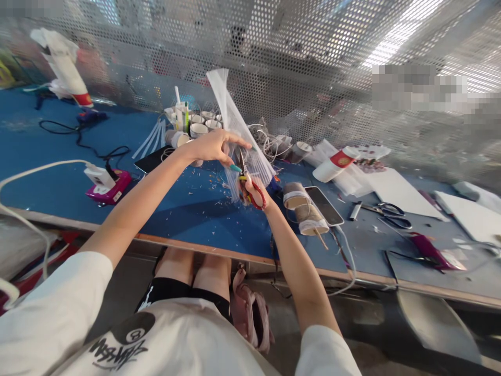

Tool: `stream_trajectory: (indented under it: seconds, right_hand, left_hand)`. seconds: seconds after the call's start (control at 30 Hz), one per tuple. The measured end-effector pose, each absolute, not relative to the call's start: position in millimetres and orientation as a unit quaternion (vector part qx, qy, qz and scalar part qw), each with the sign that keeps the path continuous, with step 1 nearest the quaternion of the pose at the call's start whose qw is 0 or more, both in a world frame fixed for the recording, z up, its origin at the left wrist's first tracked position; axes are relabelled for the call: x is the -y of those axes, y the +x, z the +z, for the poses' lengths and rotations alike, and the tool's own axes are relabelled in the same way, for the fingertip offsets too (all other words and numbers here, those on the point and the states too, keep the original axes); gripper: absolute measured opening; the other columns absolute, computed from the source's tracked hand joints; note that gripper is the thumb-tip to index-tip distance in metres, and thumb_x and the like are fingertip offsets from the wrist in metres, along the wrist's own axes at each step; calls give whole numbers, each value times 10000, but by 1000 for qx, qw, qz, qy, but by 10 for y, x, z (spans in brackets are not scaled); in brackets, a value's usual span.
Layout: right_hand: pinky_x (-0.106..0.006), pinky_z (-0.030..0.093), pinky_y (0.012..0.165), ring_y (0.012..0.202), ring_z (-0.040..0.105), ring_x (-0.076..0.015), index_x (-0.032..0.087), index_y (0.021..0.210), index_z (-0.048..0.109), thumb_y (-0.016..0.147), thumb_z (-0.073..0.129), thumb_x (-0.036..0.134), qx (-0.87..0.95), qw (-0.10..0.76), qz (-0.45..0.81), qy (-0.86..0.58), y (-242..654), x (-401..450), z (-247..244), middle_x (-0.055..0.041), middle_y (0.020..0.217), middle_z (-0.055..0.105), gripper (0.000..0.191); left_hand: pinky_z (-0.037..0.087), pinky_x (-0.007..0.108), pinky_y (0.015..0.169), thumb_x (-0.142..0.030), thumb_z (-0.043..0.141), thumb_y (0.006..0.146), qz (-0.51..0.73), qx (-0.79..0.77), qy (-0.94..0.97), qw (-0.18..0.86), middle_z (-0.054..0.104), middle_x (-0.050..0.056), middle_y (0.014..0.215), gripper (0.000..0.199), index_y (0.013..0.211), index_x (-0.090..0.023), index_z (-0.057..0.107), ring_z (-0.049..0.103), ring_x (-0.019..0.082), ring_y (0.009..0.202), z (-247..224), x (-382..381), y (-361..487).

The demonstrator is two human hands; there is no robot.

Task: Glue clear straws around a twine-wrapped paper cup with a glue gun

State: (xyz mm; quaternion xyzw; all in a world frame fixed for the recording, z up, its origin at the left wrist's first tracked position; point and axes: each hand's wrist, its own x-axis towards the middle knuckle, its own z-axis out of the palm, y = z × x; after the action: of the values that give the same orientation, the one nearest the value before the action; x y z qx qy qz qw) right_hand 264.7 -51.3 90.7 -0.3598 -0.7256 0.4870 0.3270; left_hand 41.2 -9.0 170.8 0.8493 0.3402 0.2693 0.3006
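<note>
A bundle of clear, ribbed plastic strips (230,112) stands slanted over the blue table, fanned out at its top. My left hand (215,146) reaches over from the left, with thumb and fingers around the bundle's lower part. Scissors with red and yellow handles (256,194) are in my right hand (254,190), just below my left fingertips. Their blades point up against the strips; how far they are apart is hard to make out. Small clippings lie on the table around the bundle's lower end.
Paper cups (199,129) and loose white strips (151,138) stand and lie behind left. A magenta power socket (109,188) sits left. Twine spools (311,218), a phone (324,205) and black scissors (385,210) lie right. A perforated metal screen (293,62) rises behind.
</note>
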Motion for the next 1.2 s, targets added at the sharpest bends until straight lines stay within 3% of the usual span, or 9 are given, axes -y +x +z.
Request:
stream_trajectory:
  seconds: [0.23, 0.43, 0.67, 1.0, 1.2]
  right_hand:
    - [-243, 292, 339, 341, 366, -69, 225, 659, 468, 675, 532, 919, 717, 322, 479, -390, 2659, 516, 895, 61, 450, 419, 698]
    - [-260, 276, 332, 326, 346, -78, 244, 623, 439, 645, 530, 940, 717, 319, 476, -396, 2655, 534, 918, 66, 436, 404, 702]
    - [-256, 346, 398, 405, 411, -93, 223, 720, 514, 656, 522, 943, 735, 316, 497, -337, 2660, 515, 921, 45, 500, 465, 724]
    - [-260, 291, 357, 361, 348, -79, 246, 612, 425, 624, 524, 959, 726, 311, 475, -388, 2654, 553, 933, 61, 465, 401, 720]
    - [-249, 294, 336, 334, 360, -71, 236, 571, 431, 631, 545, 941, 725, 321, 468, -389, 2650, 571, 951, 61, 435, 402, 717]
  left_hand:
    - [451, 165, 590, -181, 798, 697, 261, -325, 856, 307, 791, 62, 957, 669, 1345, -202, 630, 671, 87, 597, 1737, 141, 420]
    - [462, 170, 603, -189, 797, 694, 259, -316, 859, 308, 788, 41, 900, 689, 1359, -209, 617, 664, 87, 585, 1733, 134, 422]
    - [477, 183, 637, -215, 803, 714, 246, -309, 857, 332, 781, 36, 864, 688, 1373, -213, 606, 660, 93, 597, 1729, 153, 426]
    - [418, 201, 578, -201, 787, 732, 239, -295, 872, 310, 689, -23, 632, 684, 1389, -189, 597, 558, 81, 507, 1729, 162, 420]
    - [458, 211, 645, -217, 796, 703, 226, -304, 867, 325, 769, 28, 871, 723, 1396, -209, 591, 638, 102, 603, 1734, 166, 436]
